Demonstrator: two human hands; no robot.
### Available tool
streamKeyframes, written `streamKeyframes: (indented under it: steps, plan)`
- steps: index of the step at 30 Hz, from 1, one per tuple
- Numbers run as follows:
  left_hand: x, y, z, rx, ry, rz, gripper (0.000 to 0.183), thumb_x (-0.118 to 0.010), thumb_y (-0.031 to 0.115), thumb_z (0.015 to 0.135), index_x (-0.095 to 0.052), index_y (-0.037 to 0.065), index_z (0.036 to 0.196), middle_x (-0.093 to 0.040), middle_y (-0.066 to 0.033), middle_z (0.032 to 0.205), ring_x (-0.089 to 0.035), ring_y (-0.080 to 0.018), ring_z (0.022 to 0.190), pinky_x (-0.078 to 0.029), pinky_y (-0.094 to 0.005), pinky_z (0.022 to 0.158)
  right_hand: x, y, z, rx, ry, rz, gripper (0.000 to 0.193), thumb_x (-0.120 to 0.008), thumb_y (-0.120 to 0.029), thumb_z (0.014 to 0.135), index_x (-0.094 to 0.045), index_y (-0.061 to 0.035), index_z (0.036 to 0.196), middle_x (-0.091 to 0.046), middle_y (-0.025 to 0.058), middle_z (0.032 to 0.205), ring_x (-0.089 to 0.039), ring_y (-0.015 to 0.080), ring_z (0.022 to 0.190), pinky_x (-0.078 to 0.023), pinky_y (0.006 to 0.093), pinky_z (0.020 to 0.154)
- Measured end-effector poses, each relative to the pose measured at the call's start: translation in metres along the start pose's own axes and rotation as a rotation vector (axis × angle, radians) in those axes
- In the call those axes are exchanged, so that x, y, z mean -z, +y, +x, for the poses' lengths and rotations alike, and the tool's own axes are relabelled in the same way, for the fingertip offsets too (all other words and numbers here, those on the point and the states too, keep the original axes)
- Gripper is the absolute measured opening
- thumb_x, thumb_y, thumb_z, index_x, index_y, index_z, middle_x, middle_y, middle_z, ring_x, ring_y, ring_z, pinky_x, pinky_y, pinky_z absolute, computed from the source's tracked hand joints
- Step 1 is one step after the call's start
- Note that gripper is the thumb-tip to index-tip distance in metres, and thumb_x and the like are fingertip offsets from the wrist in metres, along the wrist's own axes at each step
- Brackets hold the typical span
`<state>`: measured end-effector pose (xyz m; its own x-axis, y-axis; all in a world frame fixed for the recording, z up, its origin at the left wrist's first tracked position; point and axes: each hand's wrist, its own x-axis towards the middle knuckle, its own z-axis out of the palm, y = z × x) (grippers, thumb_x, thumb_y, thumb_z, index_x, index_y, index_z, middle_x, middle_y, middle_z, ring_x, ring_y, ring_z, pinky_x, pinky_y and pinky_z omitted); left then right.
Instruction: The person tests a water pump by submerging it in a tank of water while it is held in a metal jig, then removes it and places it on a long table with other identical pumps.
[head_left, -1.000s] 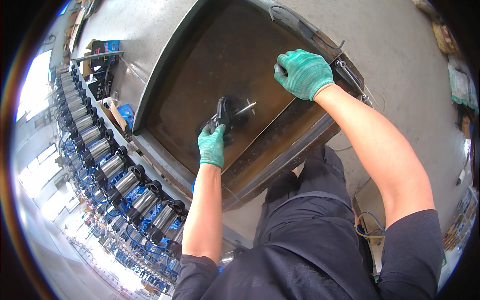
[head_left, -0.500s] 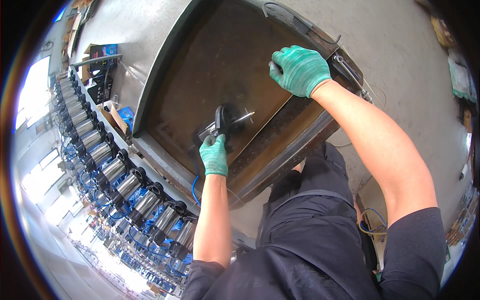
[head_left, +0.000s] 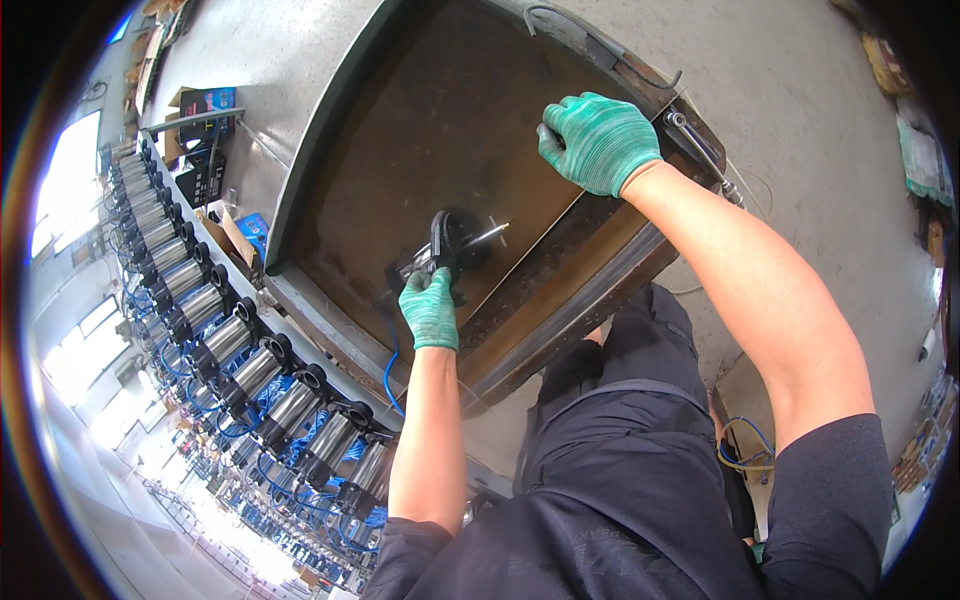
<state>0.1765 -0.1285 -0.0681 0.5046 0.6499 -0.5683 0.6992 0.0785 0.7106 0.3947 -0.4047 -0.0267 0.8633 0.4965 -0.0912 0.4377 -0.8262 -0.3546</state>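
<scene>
My gloved left hand [head_left: 430, 307] is closed on the black ring-shaped handle [head_left: 442, 240] of a steel-bodied pump-like unit [head_left: 417, 262]. The unit lies partly in the brownish water of a large metal tank [head_left: 306, 165]. A thin metal fitting with a crossbar [head_left: 490, 233] sticks out on its right, and a blue cable [head_left: 391, 375] runs down past my left wrist. My gloved right hand [head_left: 600, 142] is curled into a fist over the tank's right side. Whatever its fingers may hold is hidden.
Several similar steel units with black ring handles [head_left: 225, 338] stand in rows at the left. Cartons [head_left: 207, 105] sit on the floor beyond them. A metal fitting with a hose [head_left: 697, 140] is mounted at the tank's right corner, near a grey cable [head_left: 600, 40].
The steel body looks darker and slightly lower in the water, and its fitting has shifted a little. My left hand has barely moved; my right hand keeps its place.
</scene>
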Motion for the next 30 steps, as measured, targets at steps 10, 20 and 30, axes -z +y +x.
streamKeyframes:
  steps: [10, 20, 30]
  plan:
    - [-0.008, 0.013, -0.006, -0.012, 0.004, -0.015, 0.006, -0.073, 0.006, 0.093, -0.068, 0.004, 0.091, -0.061, 0.0025, 0.077, -0.052, -0.0082, 0.061, -0.051, -0.0284, 0.047, 0.002, 0.001, 0.0, 0.008, 0.01, 0.004, 0.029, -0.054, -0.033, 0.101, -0.073, -0.0111, 0.097, -0.076, 0.0099, 0.098, -0.073, 0.0299, 0.098, -0.06, 0.0455, 0.084]
    - [0.043, 0.06, -0.06, -0.163, 0.027, -0.054, 0.029, -0.075, 0.01, 0.097, -0.052, 0.013, 0.079, -0.052, 0.0035, 0.068, -0.055, -0.0092, 0.05, -0.05, -0.0283, 0.042, 0.006, -0.003, -0.002, 0.035, 0.02, 0.01, 0.029, -0.057, -0.037, 0.101, -0.07, -0.012, 0.094, -0.073, 0.0103, 0.092, -0.071, 0.0317, 0.093, -0.058, 0.0472, 0.08]
    - [0.104, 0.128, -0.18, -0.339, 0.179, -0.051, 0.037, -0.077, 0.015, 0.098, -0.049, 0.012, 0.075, -0.049, 0.0059, 0.062, -0.05, -0.0041, 0.05, -0.04, -0.023, 0.045, 0.073, -0.121, -0.085, 0.52, -0.088, 0.638, 0.045, -0.076, -0.023, 0.096, -0.064, -0.0147, 0.139, -0.074, 0.013, 0.093, -0.073, 0.0285, 0.077, -0.059, 0.0399, 0.073]
